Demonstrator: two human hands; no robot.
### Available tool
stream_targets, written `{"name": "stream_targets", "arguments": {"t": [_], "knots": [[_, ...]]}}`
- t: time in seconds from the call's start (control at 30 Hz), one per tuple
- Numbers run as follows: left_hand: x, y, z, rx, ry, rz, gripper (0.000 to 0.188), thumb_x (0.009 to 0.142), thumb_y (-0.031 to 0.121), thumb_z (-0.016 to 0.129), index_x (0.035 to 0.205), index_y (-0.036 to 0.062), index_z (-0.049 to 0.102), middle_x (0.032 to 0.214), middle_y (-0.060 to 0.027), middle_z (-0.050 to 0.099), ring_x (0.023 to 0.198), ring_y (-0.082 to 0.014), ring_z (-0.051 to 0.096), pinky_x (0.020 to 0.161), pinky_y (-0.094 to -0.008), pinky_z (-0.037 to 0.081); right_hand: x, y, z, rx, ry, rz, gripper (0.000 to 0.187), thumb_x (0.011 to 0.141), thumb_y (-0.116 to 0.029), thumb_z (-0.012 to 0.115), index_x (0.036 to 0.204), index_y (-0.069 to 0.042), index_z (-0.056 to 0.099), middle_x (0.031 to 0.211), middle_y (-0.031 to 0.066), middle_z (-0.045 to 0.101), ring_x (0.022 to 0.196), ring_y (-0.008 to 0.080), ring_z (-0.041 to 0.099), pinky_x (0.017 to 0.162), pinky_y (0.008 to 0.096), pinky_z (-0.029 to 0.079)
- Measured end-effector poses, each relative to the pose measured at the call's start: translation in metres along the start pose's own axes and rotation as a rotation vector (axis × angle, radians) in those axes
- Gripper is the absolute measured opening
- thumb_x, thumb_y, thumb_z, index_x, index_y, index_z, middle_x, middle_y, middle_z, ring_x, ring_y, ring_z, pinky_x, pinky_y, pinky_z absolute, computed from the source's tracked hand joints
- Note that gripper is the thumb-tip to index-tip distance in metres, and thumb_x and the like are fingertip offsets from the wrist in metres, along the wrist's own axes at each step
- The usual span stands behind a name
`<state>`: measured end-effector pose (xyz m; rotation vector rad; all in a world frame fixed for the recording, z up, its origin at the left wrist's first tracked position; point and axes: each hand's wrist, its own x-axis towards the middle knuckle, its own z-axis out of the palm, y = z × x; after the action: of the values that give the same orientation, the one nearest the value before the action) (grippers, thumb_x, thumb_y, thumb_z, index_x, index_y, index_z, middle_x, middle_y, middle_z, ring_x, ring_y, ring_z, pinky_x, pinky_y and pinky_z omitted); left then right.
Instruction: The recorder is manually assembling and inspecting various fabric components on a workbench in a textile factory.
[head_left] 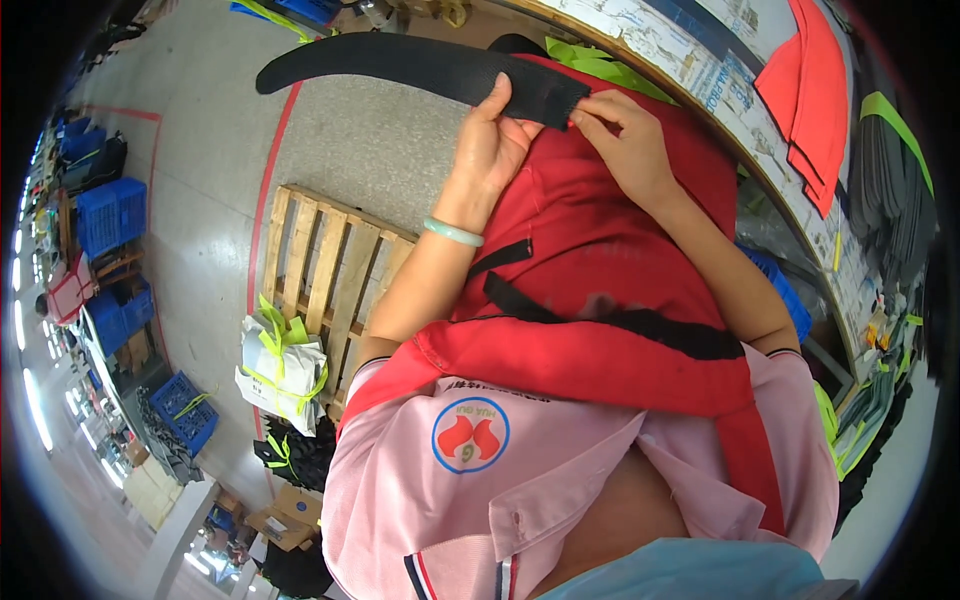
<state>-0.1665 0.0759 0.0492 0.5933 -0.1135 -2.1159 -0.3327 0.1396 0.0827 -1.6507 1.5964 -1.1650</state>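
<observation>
A long, curved black piece of knit fabric, much like a collar strip, stretches across the far part of the view over my lap. My left hand grips it near its right part, with the thumb over the top and the fingers underneath, partly hidden. At the strip's right end my right hand pinches the ragged edge between thumb and fingertips. The strip's left end hangs free above the floor. Below both hands lies the red apron that I wear, with black ties across it.
On my right runs a table bearing red fabric pieces and a stack of dark grey strips. A wooden pallet lies on the left, beside a white bundle tied with lime ribbon. Blue crates stand farther left.
</observation>
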Motion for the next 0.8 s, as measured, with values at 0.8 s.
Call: {"name": "stream_targets", "arguments": {"t": [0.8], "knots": [[0.001,-0.014,-0.009,0.586,0.192,-0.092,0.039,0.094,0.027,0.058,0.092,-0.0124,0.057,0.076,-0.0218,0.062,0.063,-0.0296,0.066,0.059,-0.0374,0.059,0.005,0.044,0.000,0.530,-0.003,0.572,0.014,0.079,0.002,0.059,0.089,0.005,0.068,0.082,0.0079,0.068,0.070,0.0127,0.062,0.065,0.0246,0.048]]}}
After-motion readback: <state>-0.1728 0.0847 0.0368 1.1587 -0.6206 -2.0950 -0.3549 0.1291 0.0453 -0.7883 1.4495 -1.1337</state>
